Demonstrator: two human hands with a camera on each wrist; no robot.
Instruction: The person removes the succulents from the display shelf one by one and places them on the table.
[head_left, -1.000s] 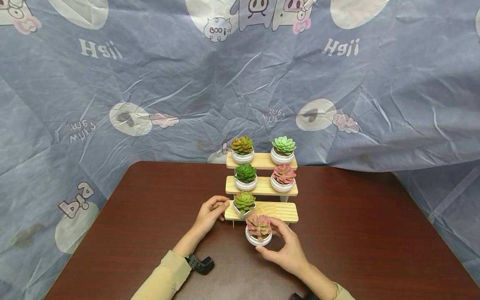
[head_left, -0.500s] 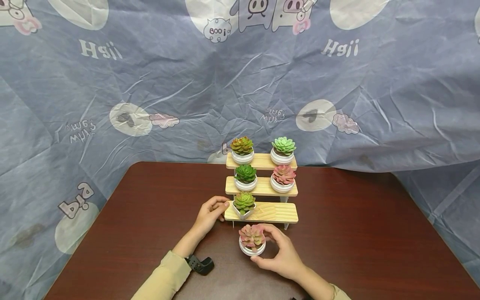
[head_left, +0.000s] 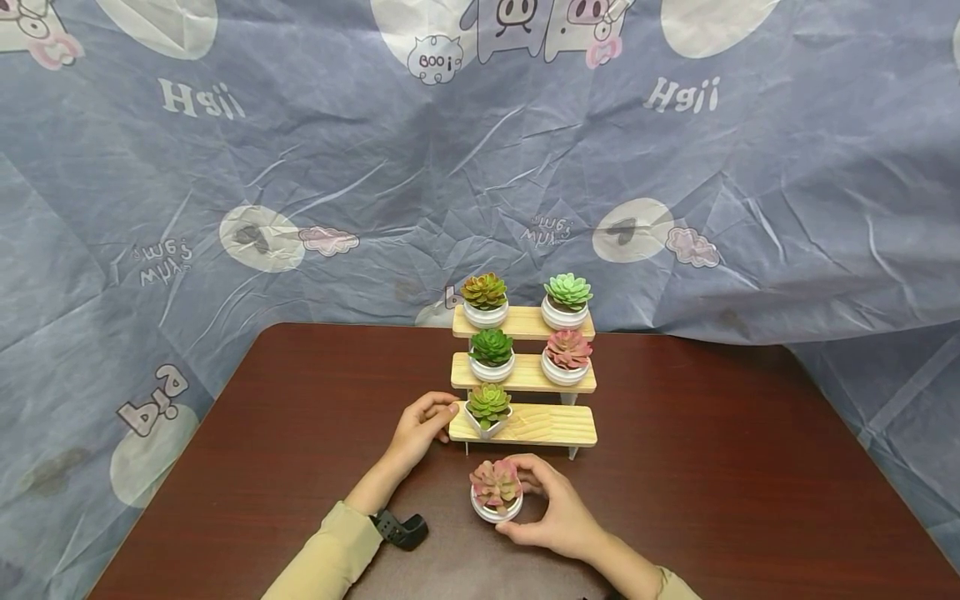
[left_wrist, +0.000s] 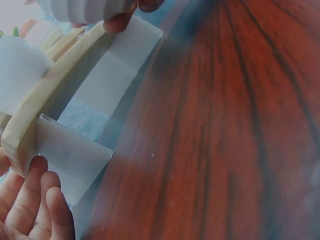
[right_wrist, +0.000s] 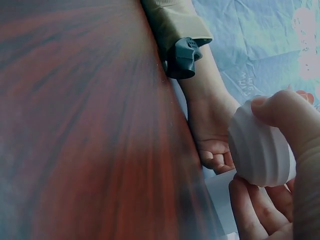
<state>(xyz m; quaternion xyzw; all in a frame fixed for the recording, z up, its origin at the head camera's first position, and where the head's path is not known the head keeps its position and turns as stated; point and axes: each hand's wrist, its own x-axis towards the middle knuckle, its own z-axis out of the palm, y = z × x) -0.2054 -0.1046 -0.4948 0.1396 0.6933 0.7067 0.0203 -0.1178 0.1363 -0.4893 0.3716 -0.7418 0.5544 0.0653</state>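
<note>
My right hand [head_left: 558, 514] grips a white round pot with a pink succulent [head_left: 497, 486], thumb on the near side and fingers behind. In the right wrist view the ribbed white pot [right_wrist: 260, 145] appears held off the table. My left hand [head_left: 417, 425] holds the left end of the bottom shelf of a three-tier wooden plant stand [head_left: 566, 425]; the left wrist view has its fingers [left_wrist: 32, 195] under the shelf end [left_wrist: 20, 140]. A green succulent in an angular white pot [head_left: 488, 408] stands at that shelf's left.
On the middle shelf sit a dark green succulent [head_left: 492, 354] and a pink succulent [head_left: 567, 357]. The top shelf bears a brownish-green succulent [head_left: 484, 298] and a pale green succulent [head_left: 566, 300]. A patterned blue-grey cloth [head_left: 375, 167] hangs behind the brown table [head_left: 697, 467].
My right hand has carried the pink succulent from the front of the bottom shelf towards me and slightly left. My left hand and the plant stand have stayed in place.
</note>
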